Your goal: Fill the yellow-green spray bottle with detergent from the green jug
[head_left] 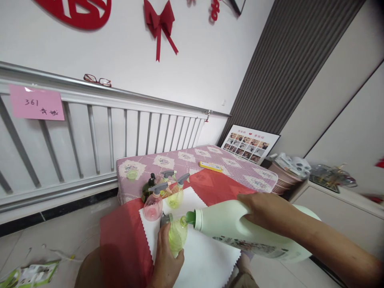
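Note:
My left hand (pixel 168 258) is wrapped round a clear yellow-green spray bottle (pixel 179 236) with its top off. A grey spray head (pixel 166 219) shows by my left fingertips, touching or just behind them; which, I cannot tell. My right hand (pixel 261 210) grips the handle of a large pale green detergent jug (pixel 222 224), tipped nearly flat. The jug's green spout (pixel 190 218) meets the small bottle's mouth. Close behind stand a pink spray bottle (pixel 153 209), a yellow one (pixel 175 199), another partly hidden spray bottle (pixel 168 175) and a dark pump bottle (pixel 147 191).
A white sheet (pixel 204 256) and red cloth (pixel 132 228) lie over a low table with a patterned pink cover (pixel 186 156). On it rest a yellow case (pixel 211 166) and a pale green lid-like piece (pixel 132 175). A radiator (pixel 117 132) runs behind; a cabinet (pixel 336 212) stands right.

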`<state>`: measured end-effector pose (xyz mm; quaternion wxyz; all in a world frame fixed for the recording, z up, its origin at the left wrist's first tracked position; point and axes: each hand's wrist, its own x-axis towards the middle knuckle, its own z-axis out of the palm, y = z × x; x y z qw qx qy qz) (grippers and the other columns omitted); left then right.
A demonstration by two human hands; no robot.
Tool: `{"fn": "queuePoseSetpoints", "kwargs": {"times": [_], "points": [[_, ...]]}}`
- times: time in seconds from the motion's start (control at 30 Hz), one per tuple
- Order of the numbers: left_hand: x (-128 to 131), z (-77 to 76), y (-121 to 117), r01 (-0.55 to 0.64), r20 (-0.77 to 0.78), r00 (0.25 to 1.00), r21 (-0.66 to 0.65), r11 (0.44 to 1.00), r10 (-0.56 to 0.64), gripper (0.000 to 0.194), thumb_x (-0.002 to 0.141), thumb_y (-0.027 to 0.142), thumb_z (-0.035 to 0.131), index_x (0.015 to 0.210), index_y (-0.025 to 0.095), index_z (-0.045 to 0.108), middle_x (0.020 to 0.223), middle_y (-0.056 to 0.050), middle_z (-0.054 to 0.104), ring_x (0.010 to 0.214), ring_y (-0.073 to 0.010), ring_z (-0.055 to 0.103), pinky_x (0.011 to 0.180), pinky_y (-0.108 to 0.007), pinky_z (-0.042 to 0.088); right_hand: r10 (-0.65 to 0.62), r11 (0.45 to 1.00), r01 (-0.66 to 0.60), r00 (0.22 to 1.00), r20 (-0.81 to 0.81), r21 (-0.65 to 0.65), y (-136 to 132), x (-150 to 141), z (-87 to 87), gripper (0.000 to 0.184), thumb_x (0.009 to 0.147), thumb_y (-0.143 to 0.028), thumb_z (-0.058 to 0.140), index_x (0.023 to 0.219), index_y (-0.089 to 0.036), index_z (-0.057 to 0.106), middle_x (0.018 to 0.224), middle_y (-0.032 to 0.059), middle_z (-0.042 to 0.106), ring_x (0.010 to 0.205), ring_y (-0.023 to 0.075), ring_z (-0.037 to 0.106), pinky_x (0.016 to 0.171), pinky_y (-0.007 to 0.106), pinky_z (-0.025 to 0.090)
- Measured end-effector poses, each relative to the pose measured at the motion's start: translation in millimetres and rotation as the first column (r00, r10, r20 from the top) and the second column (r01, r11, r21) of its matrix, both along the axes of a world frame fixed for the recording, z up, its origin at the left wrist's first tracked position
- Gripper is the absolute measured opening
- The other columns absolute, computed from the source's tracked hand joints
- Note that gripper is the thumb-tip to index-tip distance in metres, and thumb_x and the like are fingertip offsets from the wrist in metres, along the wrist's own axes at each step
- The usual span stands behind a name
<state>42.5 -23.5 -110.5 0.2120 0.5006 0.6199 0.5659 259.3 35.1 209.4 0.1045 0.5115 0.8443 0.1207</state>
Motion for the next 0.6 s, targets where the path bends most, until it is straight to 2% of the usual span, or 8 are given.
{"fn": "queuePoseSetpoints", "kwargs": {"times": [0.6], "points": [[-0.1,0.4,-0.6,0.007,-0.011,1.000,0.004,1.000,-0.007,0.076,0.069,0.006,0.054,0.140,0.017,0.032,0.142,-0.016,0.044,0.138,-0.0306,0.042,0.117,-0.055,0.038,-0.025,1.000,0.025,1.000,0.001,-0.008,1.2,-0.9,-0.2,0.015,0.070,-0.019,0.060,0.083,-0.024,0.064,0.081,0.0086,0.076,0.073,0.0301,0.068,0.055,0.030,0.026]]}}
